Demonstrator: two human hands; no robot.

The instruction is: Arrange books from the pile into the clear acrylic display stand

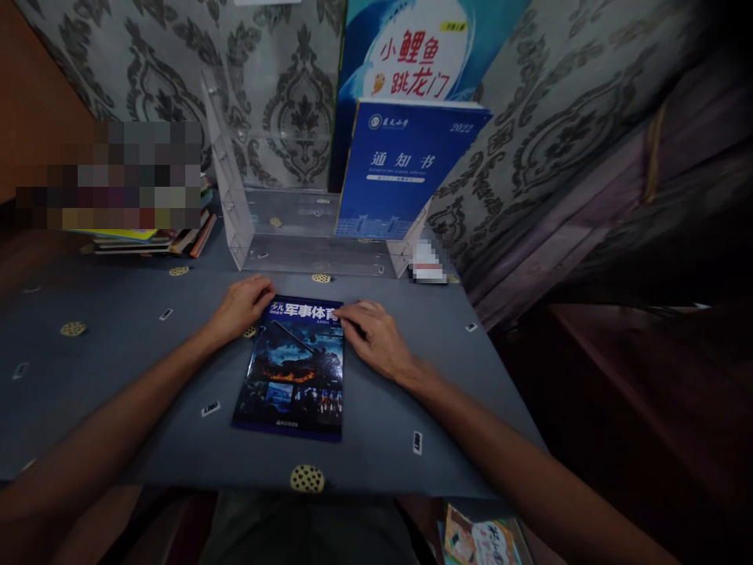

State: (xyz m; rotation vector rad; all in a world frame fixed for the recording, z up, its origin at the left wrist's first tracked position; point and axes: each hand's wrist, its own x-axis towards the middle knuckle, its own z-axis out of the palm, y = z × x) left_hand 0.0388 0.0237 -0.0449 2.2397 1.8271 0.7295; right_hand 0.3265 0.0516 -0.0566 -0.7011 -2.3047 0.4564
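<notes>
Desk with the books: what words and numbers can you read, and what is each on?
"小鲤鱼跳龙门": teal book
"蓝天小学": blue booklet, fancy letters
"2022": blue booklet
"通知书": blue booklet
"少儿": dark book
"军事体": dark book; next character partly behind the right hand
Too small or blurred: the other small print on these covers, and the tablecloth tags.
Cut off, unclear: bottom book.
</notes>
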